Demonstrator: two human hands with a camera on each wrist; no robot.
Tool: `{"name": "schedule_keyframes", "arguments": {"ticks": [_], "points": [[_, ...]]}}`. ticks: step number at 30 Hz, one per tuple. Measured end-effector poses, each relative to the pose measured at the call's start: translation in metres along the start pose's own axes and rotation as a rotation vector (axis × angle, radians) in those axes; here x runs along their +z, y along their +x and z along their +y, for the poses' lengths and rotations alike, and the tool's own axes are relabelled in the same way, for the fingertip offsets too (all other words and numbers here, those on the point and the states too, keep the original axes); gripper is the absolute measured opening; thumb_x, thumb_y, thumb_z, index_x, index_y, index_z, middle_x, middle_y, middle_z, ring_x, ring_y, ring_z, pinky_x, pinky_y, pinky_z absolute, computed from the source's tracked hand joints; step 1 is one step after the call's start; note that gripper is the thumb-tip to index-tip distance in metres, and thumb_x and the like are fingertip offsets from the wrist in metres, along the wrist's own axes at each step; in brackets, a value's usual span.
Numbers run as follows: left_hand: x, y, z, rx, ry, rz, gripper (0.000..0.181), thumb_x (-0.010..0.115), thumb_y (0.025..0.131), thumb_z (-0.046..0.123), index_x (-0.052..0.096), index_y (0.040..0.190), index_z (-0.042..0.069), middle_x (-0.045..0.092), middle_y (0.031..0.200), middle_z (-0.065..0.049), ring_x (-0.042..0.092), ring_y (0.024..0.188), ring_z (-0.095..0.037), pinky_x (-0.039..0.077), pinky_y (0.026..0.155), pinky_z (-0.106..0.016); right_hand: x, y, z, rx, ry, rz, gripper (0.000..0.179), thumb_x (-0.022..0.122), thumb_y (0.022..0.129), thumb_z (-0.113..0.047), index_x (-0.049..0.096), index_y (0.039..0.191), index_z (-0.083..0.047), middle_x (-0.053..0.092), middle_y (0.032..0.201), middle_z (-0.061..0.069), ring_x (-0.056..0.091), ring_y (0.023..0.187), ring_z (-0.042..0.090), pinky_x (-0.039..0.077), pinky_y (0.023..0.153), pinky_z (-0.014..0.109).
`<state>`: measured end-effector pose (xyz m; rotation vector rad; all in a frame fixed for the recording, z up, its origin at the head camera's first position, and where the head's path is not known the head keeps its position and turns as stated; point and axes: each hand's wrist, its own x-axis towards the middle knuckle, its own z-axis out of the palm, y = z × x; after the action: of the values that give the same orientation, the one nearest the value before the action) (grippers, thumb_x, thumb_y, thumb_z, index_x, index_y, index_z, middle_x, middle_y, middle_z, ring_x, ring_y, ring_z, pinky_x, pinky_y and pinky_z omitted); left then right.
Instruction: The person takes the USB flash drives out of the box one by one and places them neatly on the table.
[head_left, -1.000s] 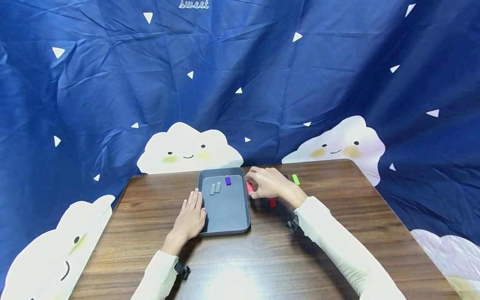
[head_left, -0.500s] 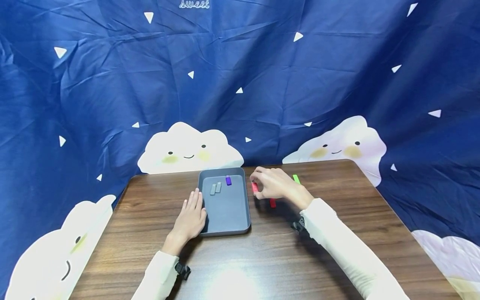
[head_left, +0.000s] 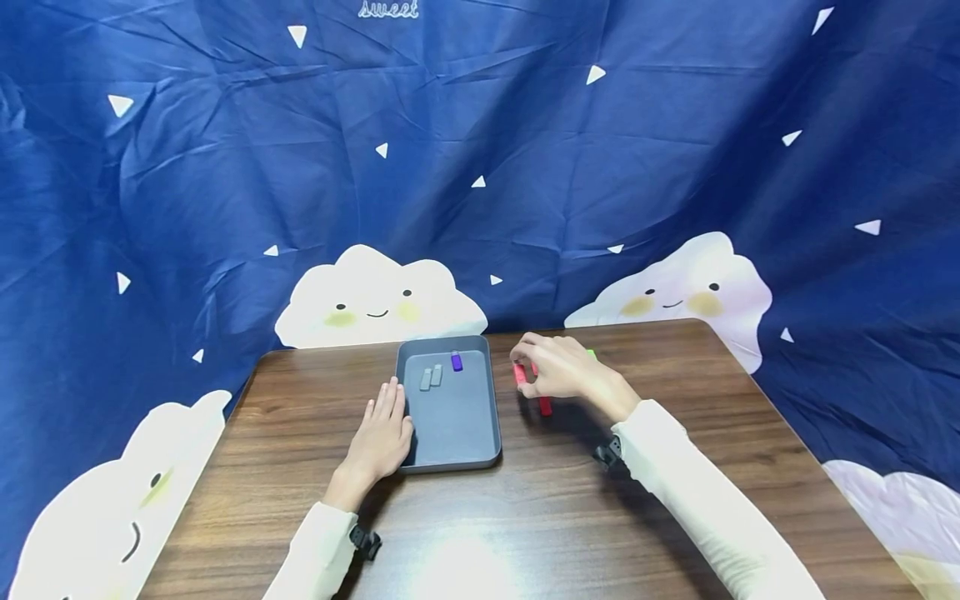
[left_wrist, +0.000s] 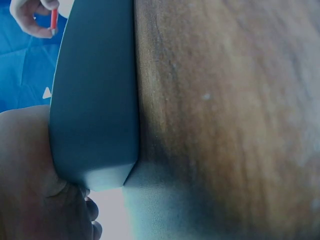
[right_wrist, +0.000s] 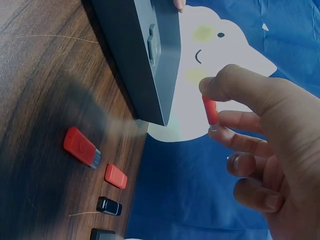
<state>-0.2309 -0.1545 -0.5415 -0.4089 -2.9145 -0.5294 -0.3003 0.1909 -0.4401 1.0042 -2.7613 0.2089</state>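
In the head view my left hand (head_left: 381,433) lies with straight fingers along the left rim of the grey tray (head_left: 457,465). My right hand (head_left: 558,367), just right of the tray, pinches a red USB stick (head_left: 520,374) between thumb and fingertips. The right wrist view shows this held USB stick (right_wrist: 210,111) raised above the table, its metal plug pointing down. Below my right hand, another red USB stick (right_wrist: 81,147) lies on the table near a smaller red one (right_wrist: 116,176). Inside the tray are a purple USB stick (head_left: 457,361) and two grey ones (head_left: 431,377).
Two black USB sticks (right_wrist: 109,206) lie beyond the red ones in the right wrist view. A bright green one (head_left: 592,354) shows partly behind my right hand. The wooden table (head_left: 300,400) ends at a blue cloth backdrop (head_left: 540,167) with clouds.
My right hand has shifted right, away from the tray's right rim, with the red USB stick pinched in it. The left hand has stayed on the tray's rim.
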Motion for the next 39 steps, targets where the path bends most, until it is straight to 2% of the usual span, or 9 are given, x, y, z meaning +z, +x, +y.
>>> {"name": "schedule_keyframes", "arguments": {"ticks": [6,12,24,31,35,39], "points": [[0.002,0.0,-0.001,0.001,-0.004,-0.001,0.062,0.04,0.108,0.016,0.03,0.16,-0.016,0.023,0.173,-0.031,0.024,0.161,-0.05,0.023,0.129,-0.068,-0.003,-0.006,0.003,0.025,-0.007,-0.007,0.046,0.082,0.08,-0.042,0.076,0.12,-0.019,0.069,0.115,-0.002,0.063,0.073,0.018,0.056,0.066,0.039],[0.007,0.003,-0.006,-0.004,0.028,-0.024,0.062,0.038,0.111,0.02,0.026,0.163,-0.013,0.018,0.176,-0.027,0.02,0.163,-0.045,0.021,0.132,-0.064,-0.005,-0.011,0.006,0.027,-0.006,0.008,0.047,0.083,0.079,-0.041,0.076,0.119,-0.018,0.07,0.118,0.0,0.069,0.076,0.024,0.059,0.069,0.044],[0.009,0.003,-0.008,-0.001,0.041,-0.022,0.062,0.039,0.112,0.021,0.025,0.163,-0.012,0.017,0.176,-0.026,0.019,0.164,-0.044,0.022,0.132,-0.064,-0.01,-0.02,0.012,0.059,0.011,0.009,0.043,0.085,0.078,-0.04,0.075,0.115,-0.019,0.068,0.112,-0.001,0.061,0.071,0.015,0.052,0.062,0.038],[0.004,0.001,-0.003,-0.003,-0.006,-0.011,0.063,0.039,0.108,0.018,0.028,0.161,-0.015,0.021,0.174,-0.03,0.023,0.161,-0.049,0.022,0.13,-0.067,-0.012,-0.025,0.016,0.056,0.014,0.032,0.044,0.087,0.078,-0.039,0.076,0.115,-0.018,0.071,0.117,0.0,0.068,0.075,0.022,0.057,0.067,0.044],[0.005,0.001,-0.004,-0.002,0.004,-0.014,0.062,0.038,0.109,0.018,0.027,0.162,-0.014,0.02,0.174,-0.03,0.022,0.162,-0.048,0.022,0.13,-0.066,-0.013,-0.028,0.019,0.062,0.011,0.039,0.046,0.087,0.078,-0.039,0.077,0.117,-0.018,0.072,0.119,0.001,0.073,0.083,0.027,0.06,0.07,0.048],[0.006,0.001,-0.006,-0.001,-0.002,-0.01,0.062,0.038,0.11,0.018,0.027,0.162,-0.014,0.02,0.175,-0.029,0.022,0.162,-0.048,0.022,0.13,-0.066,-0.014,-0.03,0.023,0.073,0.001,0.045,0.046,0.085,0.077,-0.039,0.077,0.117,-0.018,0.071,0.116,0.0,0.068,0.077,0.021,0.058,0.067,0.046]]}}
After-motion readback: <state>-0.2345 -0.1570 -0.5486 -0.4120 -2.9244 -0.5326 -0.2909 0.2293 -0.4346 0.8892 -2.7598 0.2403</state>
